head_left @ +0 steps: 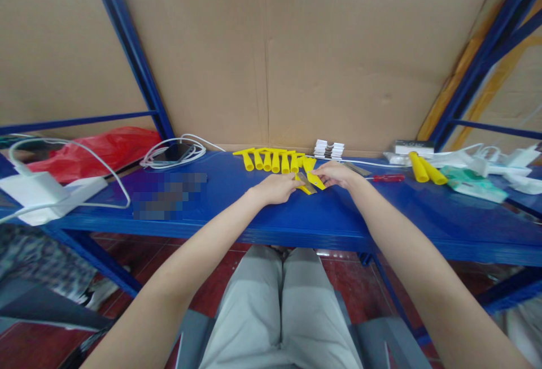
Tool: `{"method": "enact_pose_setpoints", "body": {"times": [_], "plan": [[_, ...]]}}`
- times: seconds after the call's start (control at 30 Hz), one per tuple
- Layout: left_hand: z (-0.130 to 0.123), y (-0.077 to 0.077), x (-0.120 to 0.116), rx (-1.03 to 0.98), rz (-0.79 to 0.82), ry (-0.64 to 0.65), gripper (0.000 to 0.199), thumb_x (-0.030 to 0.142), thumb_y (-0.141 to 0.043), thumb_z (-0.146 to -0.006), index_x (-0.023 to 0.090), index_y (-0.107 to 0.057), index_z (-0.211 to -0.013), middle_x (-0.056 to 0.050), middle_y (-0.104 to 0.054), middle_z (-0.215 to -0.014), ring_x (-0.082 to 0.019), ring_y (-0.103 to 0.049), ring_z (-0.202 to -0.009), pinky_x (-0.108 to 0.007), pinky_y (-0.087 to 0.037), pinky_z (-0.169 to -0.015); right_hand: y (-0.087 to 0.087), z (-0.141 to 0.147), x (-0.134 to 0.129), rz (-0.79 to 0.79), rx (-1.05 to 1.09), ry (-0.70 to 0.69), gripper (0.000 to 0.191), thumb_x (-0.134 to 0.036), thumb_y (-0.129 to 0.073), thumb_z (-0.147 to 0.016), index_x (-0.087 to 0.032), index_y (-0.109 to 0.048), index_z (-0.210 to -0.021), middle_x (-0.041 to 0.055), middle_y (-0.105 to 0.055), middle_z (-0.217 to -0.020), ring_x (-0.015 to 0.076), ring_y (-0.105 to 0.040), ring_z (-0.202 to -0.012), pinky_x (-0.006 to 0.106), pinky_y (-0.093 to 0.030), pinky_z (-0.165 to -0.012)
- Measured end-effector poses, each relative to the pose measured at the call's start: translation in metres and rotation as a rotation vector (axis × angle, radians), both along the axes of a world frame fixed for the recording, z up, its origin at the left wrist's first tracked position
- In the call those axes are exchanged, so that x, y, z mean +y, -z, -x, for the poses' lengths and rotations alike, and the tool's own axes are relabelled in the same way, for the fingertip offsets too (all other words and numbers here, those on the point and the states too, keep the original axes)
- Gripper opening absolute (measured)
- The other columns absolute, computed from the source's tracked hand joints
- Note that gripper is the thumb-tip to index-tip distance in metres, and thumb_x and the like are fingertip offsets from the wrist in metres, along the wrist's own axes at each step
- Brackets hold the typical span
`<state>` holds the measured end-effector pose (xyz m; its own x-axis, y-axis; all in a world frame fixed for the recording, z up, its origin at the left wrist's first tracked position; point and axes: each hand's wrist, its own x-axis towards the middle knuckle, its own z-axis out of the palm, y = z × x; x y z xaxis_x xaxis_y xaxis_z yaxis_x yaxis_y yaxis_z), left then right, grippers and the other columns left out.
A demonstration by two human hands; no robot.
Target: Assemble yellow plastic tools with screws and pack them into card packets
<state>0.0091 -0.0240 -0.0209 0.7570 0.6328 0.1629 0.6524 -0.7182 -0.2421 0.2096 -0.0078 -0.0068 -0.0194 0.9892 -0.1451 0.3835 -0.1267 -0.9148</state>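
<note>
At the middle of the blue shelf, my left hand [277,189] is closed on a yellow plastic piece with a flat metal blade [308,184] against it. Just to its right, my right hand [335,174] pinches another flat yellow plastic piece [315,180], which has a small hole. The two pieces sit close together and slightly angled; whether they touch, I cannot tell. Behind my hands, several yellow T-shaped handles [266,161] lie in a row. A red screwdriver [389,178] and a flat metal piece [358,169] lie right of my right hand.
White clip-like parts [329,149] are stacked against the cardboard. At right lie two yellow tubes [427,169], a small box [414,147] and a green packet [474,183]. A coiled white cable [175,154], red bag [114,151] and white power strip [63,196] are at left.
</note>
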Motion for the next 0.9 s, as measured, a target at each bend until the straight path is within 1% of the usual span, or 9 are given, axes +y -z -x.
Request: {"method": "enact_pose_setpoints", "body": {"times": [0.13,0.2,0.27,0.63,0.77,0.9], "plan": [[0.0,0.0002,0.0001,-0.003,-0.002,0.0,0.042,0.024,-0.038,-0.094,0.03,-0.053,-0.134,-0.01,-0.06,-0.114,-0.023,-0.062,-0.102,-0.029,-0.05,-0.076,0.0021,0.0009,0.0012,-0.018,-0.013,0.012,0.017,-0.013,-0.065,-0.081,-0.013,-0.055,-0.067,-0.0035,-0.05,-0.043,0.0065,-0.044,-0.039,0.018,-0.039,-0.044],[0.0002,0.0002,0.0,-0.007,-0.003,-0.001,0.043,0.024,-0.038,-0.094,0.03,-0.052,-0.134,-0.01,-0.06,-0.114,-0.023,-0.063,-0.102,-0.029,-0.05,-0.075,0.0031,0.0012,0.0022,-0.016,-0.002,-0.002,0.021,-0.014,-0.064,-0.082,-0.014,-0.053,-0.064,-0.0054,-0.045,-0.04,0.0052,-0.039,-0.036,0.017,-0.035,-0.042],[0.0003,-0.0001,-0.0003,-0.013,-0.003,0.0,0.042,0.024,-0.038,-0.094,0.031,-0.053,-0.134,-0.009,-0.06,-0.113,-0.022,-0.063,-0.101,-0.029,-0.05,-0.075,0.0038,0.0017,0.0028,-0.007,-0.002,-0.021,0.024,-0.014,-0.062,-0.083,-0.014,-0.051,-0.063,-0.006,-0.042,-0.038,0.0046,-0.036,-0.035,0.017,-0.032,-0.04],[-0.0005,-0.0032,-0.0024,-0.005,0.001,-0.002,0.04,0.026,-0.037,-0.096,0.032,-0.054,-0.132,-0.007,-0.062,-0.112,-0.021,-0.062,-0.102,-0.026,-0.049,-0.074,0.002,0.0033,0.0007,0.007,-0.035,-0.038,0.03,-0.011,-0.051,-0.09,-0.015,-0.047,-0.06,-0.0066,-0.04,-0.036,0.0039,-0.035,-0.033,0.016,-0.028,-0.039],[-0.0001,-0.002,-0.0013,-0.009,-0.008,0.012,0.04,0.026,-0.037,-0.096,0.033,-0.056,-0.13,-0.006,-0.062,-0.111,-0.02,-0.062,-0.101,-0.026,-0.049,-0.074,0.0017,0.0038,0.0,0.002,-0.034,-0.033,0.029,-0.011,-0.052,-0.089,-0.015,-0.047,-0.06,-0.0071,-0.039,-0.036,0.0036,-0.034,-0.032,0.015,-0.028,-0.038],[-0.0006,-0.0007,-0.0004,-0.003,-0.029,0.022,0.039,0.025,-0.035,-0.097,0.03,-0.059,-0.127,-0.007,-0.062,-0.108,-0.02,-0.063,-0.101,-0.027,-0.049,-0.076,0.0024,0.0038,0.0005,0.002,-0.025,-0.032,0.027,-0.01,-0.055,-0.087,-0.015,-0.048,-0.061,-0.0073,-0.039,-0.037,0.0032,-0.033,-0.033,0.015,-0.026,-0.038]]}}
